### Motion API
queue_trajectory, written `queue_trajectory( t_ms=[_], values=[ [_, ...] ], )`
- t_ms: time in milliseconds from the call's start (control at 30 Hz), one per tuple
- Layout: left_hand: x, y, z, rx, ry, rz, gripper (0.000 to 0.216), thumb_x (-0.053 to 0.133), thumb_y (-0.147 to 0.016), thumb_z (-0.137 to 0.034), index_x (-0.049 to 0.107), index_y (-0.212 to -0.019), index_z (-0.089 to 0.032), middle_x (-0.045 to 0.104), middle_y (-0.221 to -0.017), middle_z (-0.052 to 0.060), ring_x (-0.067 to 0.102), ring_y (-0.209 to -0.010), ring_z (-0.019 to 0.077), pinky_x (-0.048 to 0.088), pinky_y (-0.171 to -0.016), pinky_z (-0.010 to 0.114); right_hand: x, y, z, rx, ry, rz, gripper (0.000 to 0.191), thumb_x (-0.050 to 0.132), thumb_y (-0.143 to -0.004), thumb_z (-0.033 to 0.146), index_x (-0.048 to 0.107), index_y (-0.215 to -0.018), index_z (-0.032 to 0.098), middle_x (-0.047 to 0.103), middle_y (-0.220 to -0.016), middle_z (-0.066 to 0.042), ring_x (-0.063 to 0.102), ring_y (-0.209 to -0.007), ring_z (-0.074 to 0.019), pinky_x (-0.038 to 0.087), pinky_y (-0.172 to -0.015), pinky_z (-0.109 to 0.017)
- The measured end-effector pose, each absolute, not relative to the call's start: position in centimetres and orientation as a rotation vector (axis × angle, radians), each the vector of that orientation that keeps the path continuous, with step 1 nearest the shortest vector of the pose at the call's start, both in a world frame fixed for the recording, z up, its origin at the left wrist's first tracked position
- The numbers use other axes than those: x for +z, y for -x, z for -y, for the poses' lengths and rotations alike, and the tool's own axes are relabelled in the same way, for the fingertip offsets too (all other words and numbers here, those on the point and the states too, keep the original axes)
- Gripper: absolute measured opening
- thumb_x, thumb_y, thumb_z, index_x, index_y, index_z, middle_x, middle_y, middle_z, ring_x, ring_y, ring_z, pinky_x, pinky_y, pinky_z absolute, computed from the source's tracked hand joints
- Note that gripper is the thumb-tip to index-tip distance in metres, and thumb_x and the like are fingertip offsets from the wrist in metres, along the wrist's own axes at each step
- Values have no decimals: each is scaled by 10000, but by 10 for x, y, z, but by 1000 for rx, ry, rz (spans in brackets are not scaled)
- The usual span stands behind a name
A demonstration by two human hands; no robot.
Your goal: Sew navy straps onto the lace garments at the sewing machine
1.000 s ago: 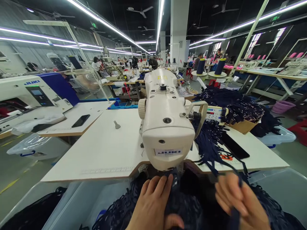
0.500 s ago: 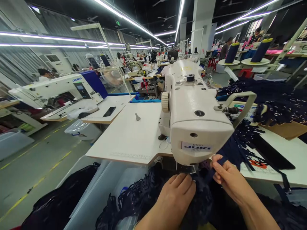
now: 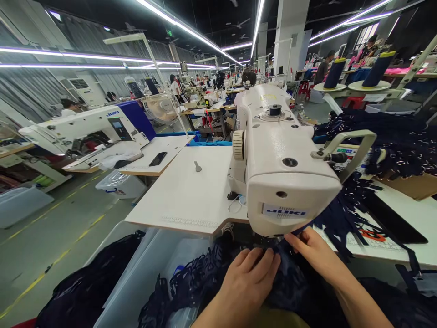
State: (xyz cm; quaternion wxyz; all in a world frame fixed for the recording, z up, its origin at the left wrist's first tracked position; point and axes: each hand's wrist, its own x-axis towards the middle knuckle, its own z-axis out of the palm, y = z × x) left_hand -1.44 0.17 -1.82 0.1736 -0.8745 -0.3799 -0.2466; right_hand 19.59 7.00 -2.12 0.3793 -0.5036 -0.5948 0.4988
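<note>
A white JUKI sewing machine [image 3: 290, 182] stands in front of me, its head over a heap of dark navy straps [image 3: 201, 273]. My left hand [image 3: 251, 278] is curled closed on navy strap material just below the machine head, with its fingertips partly hidden. To the right of the needle area, my right hand [image 3: 312, 250] pinches a navy strap between thumb and fingers, close under the head. The needle and presser foot cannot be made out behind the head and hands.
A clear plastic bin [image 3: 136, 273] sits at my lower left beside more dark straps [image 3: 82, 282]. On the white table [image 3: 180, 196] lies a small metal tool [image 3: 197, 166]. Piled navy straps [image 3: 403, 141], a black tray-like piece [image 3: 392, 218] and thread cones [image 3: 377, 70] are at right.
My right hand has moved left and slightly inward, bringing its strap closer beneath the machine head. My left hand stays nearly in place. The view has shifted slightly.
</note>
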Motion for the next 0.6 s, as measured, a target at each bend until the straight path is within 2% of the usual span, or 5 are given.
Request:
queue_trajectory(
  t_ms=[100, 233, 333, 467, 600],
  values=[
    [-9, 13, -4, -634, 2537, 1046, 292, 470, -973, -188, 587, -1238, -148, 630, -1213, 46, 543, -1150, 160, 417, -1029, 300, -31, -187, -65, 1333, 1280, 1511, 340, 577, -837, 530, 603, -948, 209, 629, -852, -28, 582, -820, -217, 480, -742, -333],
    [1, 16, -3, -558, 2653, 948, 360, 333, -995, -124, 561, -1273, -104, 595, -1263, 80, 512, -1184, 175, 408, -1044, 318, -35, -177, -61, 1278, 1372, 1447, 356, 572, -799, 547, 590, -878, 201, 558, -728, -5, 537, -718, -208, 455, -670, -335],
    [-1, 18, -1, -559, 2640, 893, 379, 327, -991, -115, 535, -1306, -89, 580, -1284, 87, 500, -1193, 187, 403, -1048, 344, -34, -174, -60, 1253, 1410, 1429, 351, 571, -785, 548, 570, -855, 204, 534, -696, 6, 509, -672, -193, 438, -642, -330],
    [-6, 19, 1, -558, 2634, 897, 398, 296, -993, -100, 534, -1311, -72, 562, -1316, 85, 481, -1216, 191, 372, -1073, 337, -35, -179, -62, 1317, 1423, 1469, 394, 567, -782, 566, 551, -921, 198, 581, -782, -25, 532, -752, -219, 423, -667, -347],
    [-4, 19, 2, -528, 2631, 955, 414, 271, -999, -112, 522, -1326, -79, 553, -1331, 96, 492, -1195, 193, 405, -1032, 339, -35, -184, -63, 1341, 1454, 1510, 450, 557, -781, 598, 541, -968, 189, 595, -827, -39, 534, -783, -229, 420, -698, -365]
  ],
)
